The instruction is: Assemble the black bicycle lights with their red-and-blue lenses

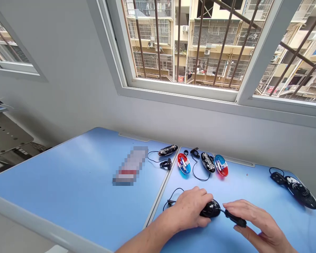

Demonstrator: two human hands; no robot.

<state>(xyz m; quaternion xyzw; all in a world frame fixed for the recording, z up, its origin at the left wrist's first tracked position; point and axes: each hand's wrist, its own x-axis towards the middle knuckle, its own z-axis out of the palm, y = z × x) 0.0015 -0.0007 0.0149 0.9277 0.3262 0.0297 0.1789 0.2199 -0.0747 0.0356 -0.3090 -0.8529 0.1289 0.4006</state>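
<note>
My left hand [189, 208] is curled over a black oval light unit [211, 208] on the blue table [68, 179], gripping its left side. A thin black wire [172, 195] loops out from under that hand. My right hand [255, 219] pinches a small black clip-like part [235, 219] that sticks out from the right end of the unit. Both hands sit near the table's front edge, right of the seam between the two tabletops.
Farther back lie a red-and-blue oval cover [183, 163], a black oval unit [208, 162], a blue-and-red cover [221, 165], another black unit [168, 150] with a wired clip [165, 163], and a blurred box [130, 166]. A black assembly [297, 189] lies at far right. Wall and barred window behind.
</note>
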